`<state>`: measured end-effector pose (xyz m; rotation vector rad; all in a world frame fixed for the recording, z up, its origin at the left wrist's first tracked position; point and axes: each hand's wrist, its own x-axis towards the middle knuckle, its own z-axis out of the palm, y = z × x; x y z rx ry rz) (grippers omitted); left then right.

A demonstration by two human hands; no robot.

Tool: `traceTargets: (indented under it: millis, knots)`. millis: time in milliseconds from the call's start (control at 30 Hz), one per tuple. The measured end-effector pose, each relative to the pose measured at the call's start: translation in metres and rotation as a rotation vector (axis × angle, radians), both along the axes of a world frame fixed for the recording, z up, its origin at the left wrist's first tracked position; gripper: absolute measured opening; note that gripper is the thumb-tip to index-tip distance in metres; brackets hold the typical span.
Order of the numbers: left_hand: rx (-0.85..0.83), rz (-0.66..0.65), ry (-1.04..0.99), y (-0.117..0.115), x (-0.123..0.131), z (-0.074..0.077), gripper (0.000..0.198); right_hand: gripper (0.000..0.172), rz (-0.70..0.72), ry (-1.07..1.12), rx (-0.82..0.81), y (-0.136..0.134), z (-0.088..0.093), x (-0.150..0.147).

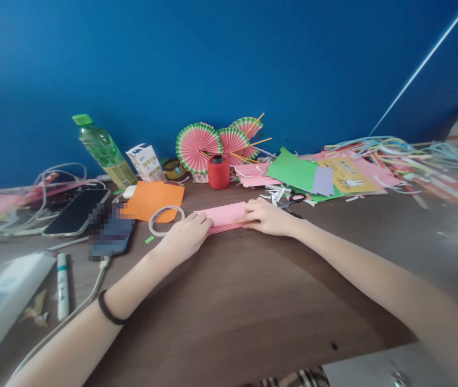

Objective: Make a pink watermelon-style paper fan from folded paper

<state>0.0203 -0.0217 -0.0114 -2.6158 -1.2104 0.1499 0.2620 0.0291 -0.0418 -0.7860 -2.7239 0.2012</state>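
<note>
Pink folded paper lies on the brown table between my two hands, with several layered edges along its near side. My left hand grips its left end, fingers closed over the paper. At the right end, my right hand pinches the paper between thumb and fingers. A roll of clear tape lies just beyond my left hand, partly over an orange paper sheet. Black-handled scissors rest past my right hand, near white paper scraps. A red thread spool stands behind the pink paper.
Pleated watermelon-coloured paper fans lean at the blue wall. A green-capped bottle and a white carton stand back left. Phones, a cable and a marker lie left. Green paper and coloured strips are piled back right.
</note>
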Motion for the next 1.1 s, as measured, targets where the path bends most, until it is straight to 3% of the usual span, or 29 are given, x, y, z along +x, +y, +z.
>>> traceTargets:
  millis: [200,400,600,767,967,1100]
  knots:
    - [0.042,0.02,-0.043,0.006,-0.003,0.006,0.027,0.022,-0.023,0.05,0.035,0.002,0.002,0.003]
    - [-0.048,0.092,-0.33,0.012,-0.014,0.012,0.026,0.025,-0.032,0.269,-0.024,-0.002,0.013,0.001]
    - [-0.207,0.175,-0.573,0.013,-0.023,0.024,0.028,0.022,-0.203,0.493,-0.26,-0.006,0.027,0.002]
    - [-0.285,0.245,-0.725,0.012,-0.022,0.032,0.029,0.019,-0.221,0.656,-0.438,-0.001,0.025,0.003]
    - [-0.277,0.251,-0.648,0.021,-0.027,0.015,0.028,0.016,-0.257,0.541,-0.437,0.002,0.016,0.001]
    - [-0.243,0.163,-0.51,0.023,-0.025,0.005,0.025,0.015,-0.197,0.315,-0.292,0.001,0.01,-0.001]
